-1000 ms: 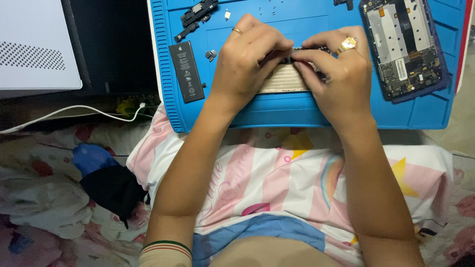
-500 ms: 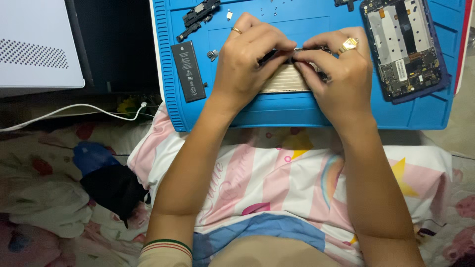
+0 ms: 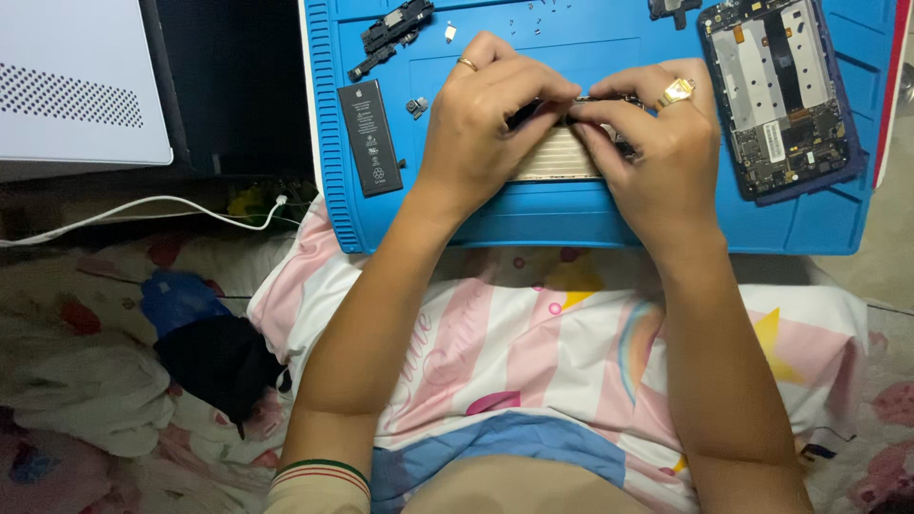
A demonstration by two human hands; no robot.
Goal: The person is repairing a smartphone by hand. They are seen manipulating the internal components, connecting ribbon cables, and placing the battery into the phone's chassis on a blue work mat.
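Midway along the blue mat (image 3: pixel 590 224), the left hand (image 3: pixel 481 133) and right hand (image 3: pixel 657 152) meet over a pale gold phone part (image 3: pixel 557 157), fingers of both pinching its upper edge. Near the mat's left edge lies a black battery (image 3: pixel 369 138); an opened phone (image 3: pixel 776 95) lies toward its right edge
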